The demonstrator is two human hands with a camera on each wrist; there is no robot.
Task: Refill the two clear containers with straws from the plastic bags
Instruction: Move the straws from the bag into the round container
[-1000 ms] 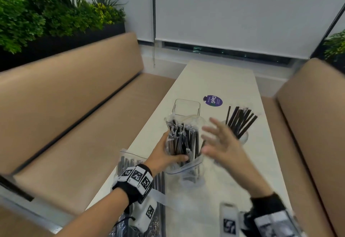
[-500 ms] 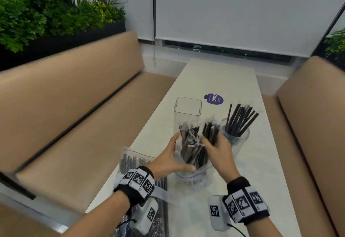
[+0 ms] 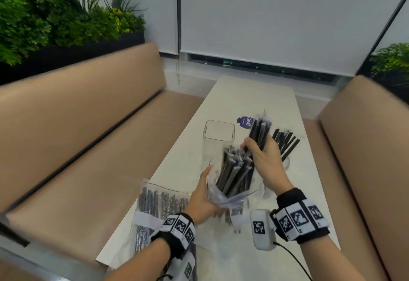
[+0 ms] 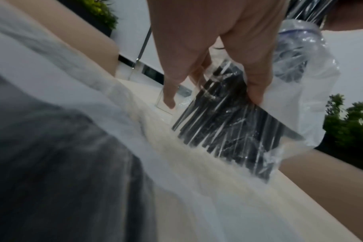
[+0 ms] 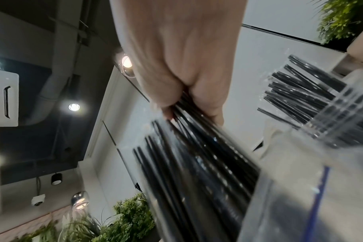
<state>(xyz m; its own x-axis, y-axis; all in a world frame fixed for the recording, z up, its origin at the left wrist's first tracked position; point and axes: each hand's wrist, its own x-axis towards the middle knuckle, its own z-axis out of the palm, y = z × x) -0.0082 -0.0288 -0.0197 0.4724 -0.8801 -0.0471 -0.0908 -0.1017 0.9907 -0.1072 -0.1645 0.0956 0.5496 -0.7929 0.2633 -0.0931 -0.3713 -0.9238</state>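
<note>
Left hand (image 3: 202,201), low at centre frame, is gripping a crinkly clear plastic bag (image 3: 232,194) of wrapped black straws; behind it a square clear container (image 3: 218,139) is standing. Right hand (image 3: 264,161) is clutching a bundle of straws (image 3: 259,133) beside the round container (image 3: 286,163).

A purple sticker (image 3: 246,122) on the table (image 3: 250,95) reads "ClayG".

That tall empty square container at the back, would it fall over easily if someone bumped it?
Probably yes. The square container stands tall on a narrow base and holds nothing, so it likely tips with a light knock. Its clear, smooth walls look hard, perhaps slippery to grip. The round container beside it is lower, with straws in it, likely steadier.
</note>
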